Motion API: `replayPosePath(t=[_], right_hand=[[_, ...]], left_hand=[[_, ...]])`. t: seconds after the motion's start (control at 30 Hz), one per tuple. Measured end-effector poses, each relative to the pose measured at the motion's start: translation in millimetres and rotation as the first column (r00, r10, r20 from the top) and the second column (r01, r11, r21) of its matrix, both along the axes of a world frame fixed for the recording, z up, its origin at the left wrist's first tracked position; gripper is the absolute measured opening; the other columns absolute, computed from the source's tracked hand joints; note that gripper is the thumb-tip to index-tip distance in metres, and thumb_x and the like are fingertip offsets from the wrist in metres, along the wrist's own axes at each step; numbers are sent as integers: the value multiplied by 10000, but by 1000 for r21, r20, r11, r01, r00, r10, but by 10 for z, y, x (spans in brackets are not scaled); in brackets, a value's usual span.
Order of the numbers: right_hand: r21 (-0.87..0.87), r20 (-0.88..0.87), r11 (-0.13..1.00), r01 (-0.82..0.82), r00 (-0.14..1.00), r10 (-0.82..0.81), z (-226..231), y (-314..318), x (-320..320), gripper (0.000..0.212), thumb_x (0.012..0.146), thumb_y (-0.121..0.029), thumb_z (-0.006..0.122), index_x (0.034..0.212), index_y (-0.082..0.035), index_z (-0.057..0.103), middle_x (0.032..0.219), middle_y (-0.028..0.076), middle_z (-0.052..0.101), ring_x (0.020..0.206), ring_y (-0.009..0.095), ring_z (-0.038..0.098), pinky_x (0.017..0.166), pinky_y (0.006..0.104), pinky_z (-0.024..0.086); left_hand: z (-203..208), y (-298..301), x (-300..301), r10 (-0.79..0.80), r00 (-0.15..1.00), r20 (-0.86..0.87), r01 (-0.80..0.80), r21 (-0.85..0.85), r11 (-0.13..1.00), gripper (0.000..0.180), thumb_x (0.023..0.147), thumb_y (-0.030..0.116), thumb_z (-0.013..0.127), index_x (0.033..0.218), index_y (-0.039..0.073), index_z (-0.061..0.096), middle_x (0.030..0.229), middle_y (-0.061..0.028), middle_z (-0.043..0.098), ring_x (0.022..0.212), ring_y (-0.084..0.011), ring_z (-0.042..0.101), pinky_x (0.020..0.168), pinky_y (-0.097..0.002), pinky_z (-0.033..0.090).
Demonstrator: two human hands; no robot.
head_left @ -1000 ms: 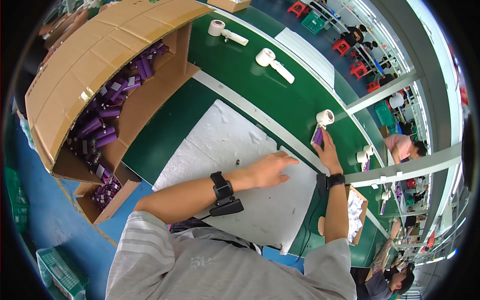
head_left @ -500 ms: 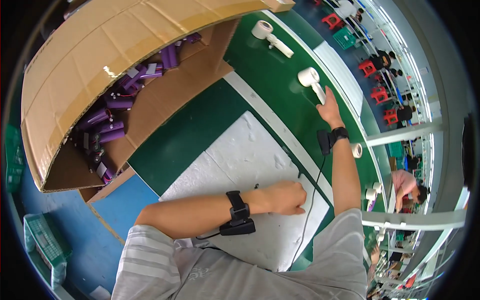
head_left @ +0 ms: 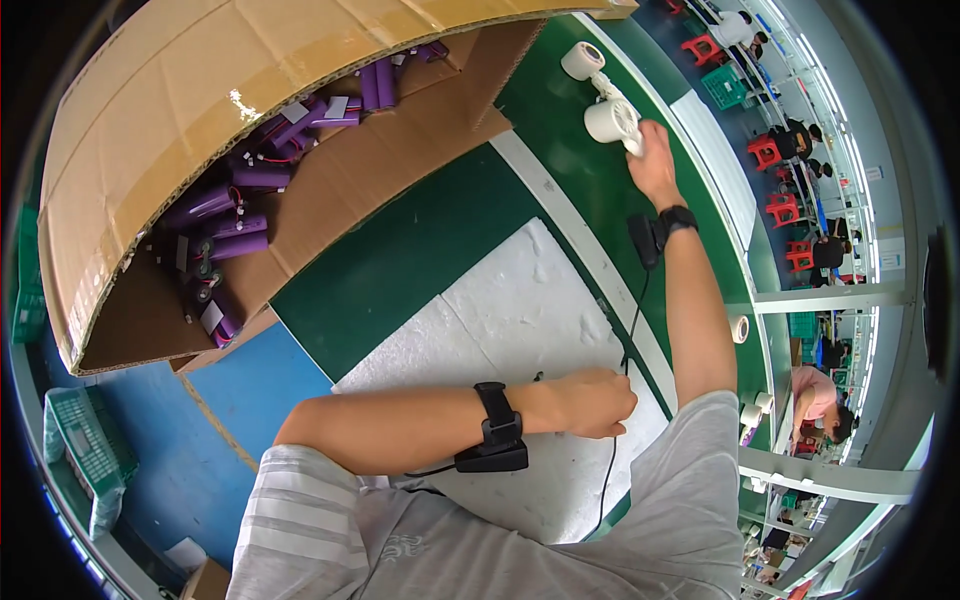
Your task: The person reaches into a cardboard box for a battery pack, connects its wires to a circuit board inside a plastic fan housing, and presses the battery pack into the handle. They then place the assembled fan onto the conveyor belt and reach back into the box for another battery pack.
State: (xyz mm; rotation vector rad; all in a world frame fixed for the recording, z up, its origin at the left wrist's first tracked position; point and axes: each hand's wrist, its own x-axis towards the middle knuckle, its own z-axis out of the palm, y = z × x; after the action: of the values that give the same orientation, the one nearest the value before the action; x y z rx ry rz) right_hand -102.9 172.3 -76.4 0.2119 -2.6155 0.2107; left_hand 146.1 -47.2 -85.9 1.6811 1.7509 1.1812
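My right hand (head_left: 656, 165) reaches out over the green bench, its fingers closed around the short handle of a white handheld fan (head_left: 609, 121) with a round head. Just beyond lies a second white handheld fan (head_left: 582, 61), its handle pointing toward the first one. My left hand (head_left: 600, 403) is curled closed above the white foam sheet (head_left: 470, 335) in front of me. Its palm side is turned away, so whatever its fingers may hold is hidden. Both wrists wear black straps with small black boxes and a cable.
A big cardboard box (head_left: 385, 165) at the left holds several purple battery packs (head_left: 240, 225) with wires. A metal strip (head_left: 570, 230) crosses the bench. Further along the right stand other white pieces (head_left: 750, 412). A green crate (head_left: 85, 440) sits at lower left; co-workers sit at far right.
My right hand has closed on the handheld fan and shifted it up and slightly left, closer to the second fan. My left hand stays curled over the foam. The whole view has shifted a little.
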Motion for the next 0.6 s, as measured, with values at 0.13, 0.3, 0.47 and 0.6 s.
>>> replayPosePath(t=[0.13, 0.3, 0.47, 0.6], right_hand=[[61, 144, 997, 40, 988, -49, 28, -132, -217, 387, 771, -3, 592, 1146, -43, 504, 1121, 231, 591, 1080, 429, 552, 924, 474, 455], [212, 234, 958, 192, 942, -241, 67, -202, -63, 332, 786, 4, 555, 1107, -44, 486, 1088, 242, 615, 1013, 449, 580, 853, 516, 468], [240, 301, 956, 170, 923, -239, 379, -174, 1034, 300, 763, -35, 618, 1037, -38, 495, 962, 241, 640, 924, 463, 597, 778, 542, 479], [-13, 374, 960, 279, 892, -254, 609, 10, 2103, 341, 760, -46, 616, 1082, -10, 508, 971, 263, 637, 921, 474, 593, 776, 505, 479]], left_hand=[[20, -10, -4, 7, 1000, 10, -7, 26, 1000, 297, 830, 259, 664, 744, -25, 671, 783, -180, 659, 782, -383, 644, 722, -458, 516], [65, -43, -27, 24, 998, 51, -25, 21, 999, 270, 796, 245, 690, 749, -21, 688, 747, -204, 660, 751, -400, 653, 700, -457, 527], [205, -77, -118, 60, 998, -14, -54, 245, 968, 336, 811, 283, 678, 623, 6, 649, 612, -184, 601, 621, -383, 615, 593, -457, 490], [391, -144, -281, 172, 954, 247, -280, 519, 807, 482, 812, 282, 692, 442, 35, 505, 420, -138, 443, 438, -329, 508, 420, -423, 368]])
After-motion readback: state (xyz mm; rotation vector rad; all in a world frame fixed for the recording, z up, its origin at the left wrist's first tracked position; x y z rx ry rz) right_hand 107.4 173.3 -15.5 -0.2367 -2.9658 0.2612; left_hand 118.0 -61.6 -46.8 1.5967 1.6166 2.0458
